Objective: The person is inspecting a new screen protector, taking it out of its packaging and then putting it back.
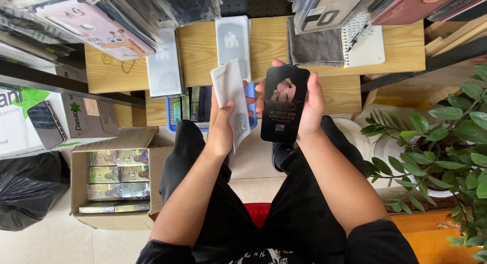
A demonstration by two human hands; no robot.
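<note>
Head camera, what is it seeing up close?
– Someone is sitting in black trousers (304,203).
– What are the hands doing?
– Left hand (221,123) is pinching a white sleeve (231,99), fingers curled round it. Right hand (310,104) is wrapping round a black card (284,104), held upright above the knees.
– And farther off?
– A blue tray (251,94) is sitting under the wooden desk (203,51), a grey cloth (314,46) lying on top.

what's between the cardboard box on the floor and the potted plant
In the head view, the seated person's legs in black trousers fill the stretch between the cardboard box and the potted plant.
</note>
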